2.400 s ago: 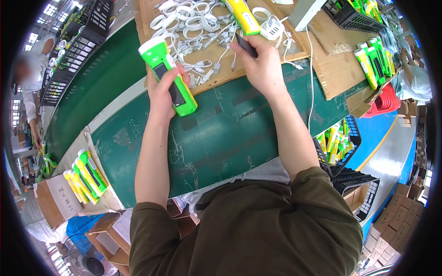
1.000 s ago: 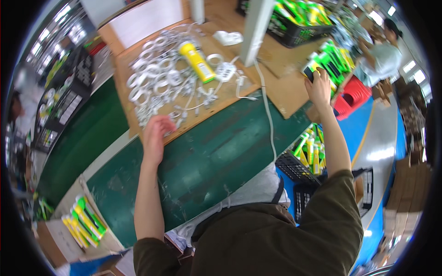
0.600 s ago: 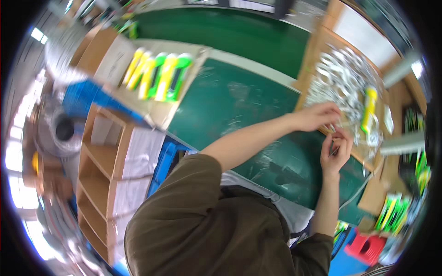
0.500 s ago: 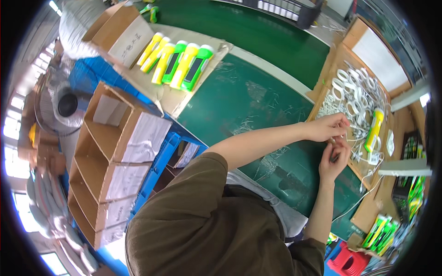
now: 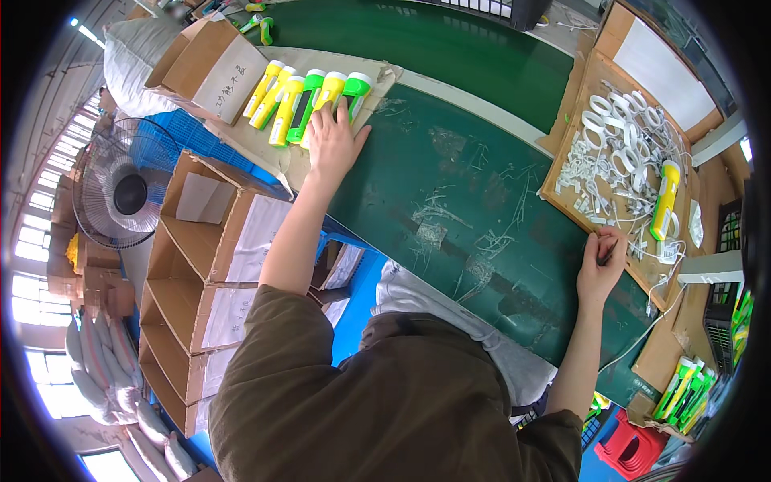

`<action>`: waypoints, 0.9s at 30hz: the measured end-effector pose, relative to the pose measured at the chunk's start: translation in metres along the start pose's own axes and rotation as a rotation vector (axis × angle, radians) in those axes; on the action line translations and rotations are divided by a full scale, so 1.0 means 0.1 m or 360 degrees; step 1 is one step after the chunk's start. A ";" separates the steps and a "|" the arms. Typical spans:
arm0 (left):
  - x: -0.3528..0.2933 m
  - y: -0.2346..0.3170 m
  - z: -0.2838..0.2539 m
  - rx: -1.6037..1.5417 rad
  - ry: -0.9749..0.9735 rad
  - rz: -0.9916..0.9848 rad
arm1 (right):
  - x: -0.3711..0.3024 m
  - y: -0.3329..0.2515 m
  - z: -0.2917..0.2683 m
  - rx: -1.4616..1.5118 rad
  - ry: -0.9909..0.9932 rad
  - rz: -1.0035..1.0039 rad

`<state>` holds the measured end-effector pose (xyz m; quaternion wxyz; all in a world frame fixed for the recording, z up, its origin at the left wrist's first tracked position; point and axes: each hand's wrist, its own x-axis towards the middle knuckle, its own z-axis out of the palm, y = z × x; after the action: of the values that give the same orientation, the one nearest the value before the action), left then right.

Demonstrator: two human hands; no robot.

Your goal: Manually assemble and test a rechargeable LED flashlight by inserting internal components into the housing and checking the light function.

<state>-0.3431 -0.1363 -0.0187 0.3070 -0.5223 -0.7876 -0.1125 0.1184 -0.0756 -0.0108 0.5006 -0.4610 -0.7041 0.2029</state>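
Observation:
At the far left of the bench, several yellow and green flashlights lie side by side on cardboard. My left hand lies over the right end of that row, fingers stretched across a yellow flashlight and a green flashlight, covering much of both. Beside the front edge of a cardboard tray my right hand is closed, its fingers curled; whatever may be inside them is too small to tell. Within the tray are white cables and rings, small white pieces and a yellow flashlight.
The green bench top carries white scraps. Left of me stand a cardboard shelf, a fan and an open carton. A metal post rises near the tray. More flashlights and a red stool are lower right.
My left hand has swung from the tray, where it was beside my right hand, across to the flashlights at the far left. My right hand stays by the tray's front edge, its fingers now more curled.

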 end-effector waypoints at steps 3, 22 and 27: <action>0.06 -0.06 0.05 -0.0152 -0.0097 0.0007 | 0.00 -0.03 0.02 -0.0019 0.0018 0.0035; 0.59 2.70 -0.85 -0.3330 -0.2438 -0.0491 | -0.02 0.04 -0.14 -0.0040 0.0082 0.0048; 0.53 3.45 -0.72 -0.3424 -0.2368 -0.0614 | -0.03 0.03 -0.09 -0.0060 0.0126 0.0013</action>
<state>-0.0229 0.0156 0.0202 -0.7818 -0.3207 -0.3463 -0.4073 0.1279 -0.0781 -0.0105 0.5184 -0.4808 -0.6856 0.1732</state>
